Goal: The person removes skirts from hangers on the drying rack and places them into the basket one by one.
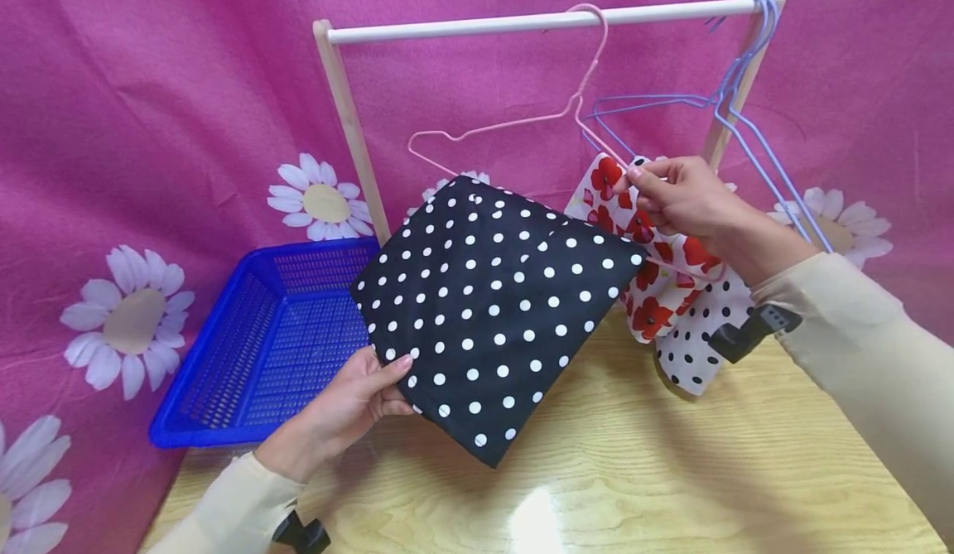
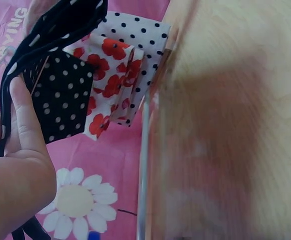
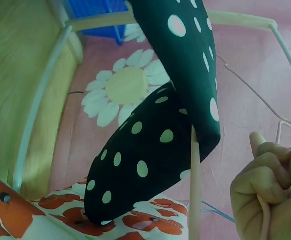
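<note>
My left grip pinches black dotted cloth | right grip pinches pink hanger | tilting could shed cloth near back edge of tabletop

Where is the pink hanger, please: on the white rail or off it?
On: the pink hanger hooks over the white rail, its side pinched by the right hand.

head cam's up top, facing forward and down, back enough to fit the whole rail; left wrist cam's right by the left hand, sideways, aimed at the red-flowered cloth with the table down its right; right wrist one's tight on the right hand, looking across at the black dotted cloth, blue basket up top; both close-ups share those cloths
</note>
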`<state>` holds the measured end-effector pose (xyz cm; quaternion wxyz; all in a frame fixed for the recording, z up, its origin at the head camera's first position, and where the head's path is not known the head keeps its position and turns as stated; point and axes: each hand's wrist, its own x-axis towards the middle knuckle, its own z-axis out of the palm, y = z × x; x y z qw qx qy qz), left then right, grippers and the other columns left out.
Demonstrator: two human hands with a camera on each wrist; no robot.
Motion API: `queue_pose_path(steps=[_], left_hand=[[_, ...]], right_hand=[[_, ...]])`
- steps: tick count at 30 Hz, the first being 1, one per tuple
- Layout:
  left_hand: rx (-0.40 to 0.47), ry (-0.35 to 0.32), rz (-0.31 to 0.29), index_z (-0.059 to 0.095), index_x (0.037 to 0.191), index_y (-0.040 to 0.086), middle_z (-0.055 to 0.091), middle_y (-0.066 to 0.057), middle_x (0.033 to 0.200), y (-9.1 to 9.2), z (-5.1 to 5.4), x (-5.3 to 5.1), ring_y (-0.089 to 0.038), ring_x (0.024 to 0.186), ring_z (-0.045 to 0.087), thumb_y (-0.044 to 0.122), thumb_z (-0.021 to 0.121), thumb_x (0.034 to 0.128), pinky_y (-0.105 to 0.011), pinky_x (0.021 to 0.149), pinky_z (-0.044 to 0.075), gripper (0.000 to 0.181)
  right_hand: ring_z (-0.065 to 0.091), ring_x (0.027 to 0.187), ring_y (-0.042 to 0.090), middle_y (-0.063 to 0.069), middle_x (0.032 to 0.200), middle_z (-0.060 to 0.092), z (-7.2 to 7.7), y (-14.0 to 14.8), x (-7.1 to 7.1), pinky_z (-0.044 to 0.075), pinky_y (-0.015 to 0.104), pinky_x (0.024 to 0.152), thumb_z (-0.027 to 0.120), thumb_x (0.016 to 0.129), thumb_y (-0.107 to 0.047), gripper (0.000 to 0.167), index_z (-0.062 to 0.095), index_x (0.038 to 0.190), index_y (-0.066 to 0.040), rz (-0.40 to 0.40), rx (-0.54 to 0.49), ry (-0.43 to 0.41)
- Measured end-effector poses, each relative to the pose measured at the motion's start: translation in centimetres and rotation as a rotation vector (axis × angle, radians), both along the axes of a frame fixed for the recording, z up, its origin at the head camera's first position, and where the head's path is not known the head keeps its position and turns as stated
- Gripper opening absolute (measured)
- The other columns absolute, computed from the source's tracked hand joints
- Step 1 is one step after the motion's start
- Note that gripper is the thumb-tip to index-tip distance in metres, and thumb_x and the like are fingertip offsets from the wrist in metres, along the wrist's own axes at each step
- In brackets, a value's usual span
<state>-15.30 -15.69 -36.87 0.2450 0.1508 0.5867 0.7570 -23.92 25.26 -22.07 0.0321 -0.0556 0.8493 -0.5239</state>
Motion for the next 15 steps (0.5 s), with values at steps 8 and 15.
queue_pose_path(steps=[8, 15], left_hand=[[-0.015, -0.052, -0.022, 0.046, 0.118, 0.007, 0.079, 0.003, 0.096, 0.8, -1.4, 0.8, -0.009, 0.083, 0.077, 0.017, 0.051, 0.1066, -0.022, 0.074, 0.061, 0.016], [-0.036, -0.097, -0.001, 0.044, 0.120, 0.004, 0.078, 0.004, 0.093, 1.9, -2.3, 1.5, -0.009, 0.081, 0.076, 0.016, 0.054, 0.1052, -0.021, 0.072, 0.061, 0.022]], right_hand=[[0.035, 0.057, 0.007, -0.008, 0.062, 0.042, -0.3, -0.3, 0.0, 0.033, 0.023, 0.048, 0.050, 0.105, -0.038, 0.028, 0.072, 0.090, -0.030, -0.013, -0.020, -0.005], [0.037, 0.056, 0.006, -0.008, 0.063, 0.045, -0.4, -0.7, 0.1, 0.034, 0.022, 0.049, 0.049, 0.106, -0.039, 0.030, 0.072, 0.089, -0.030, -0.025, -0.037, -0.005]])
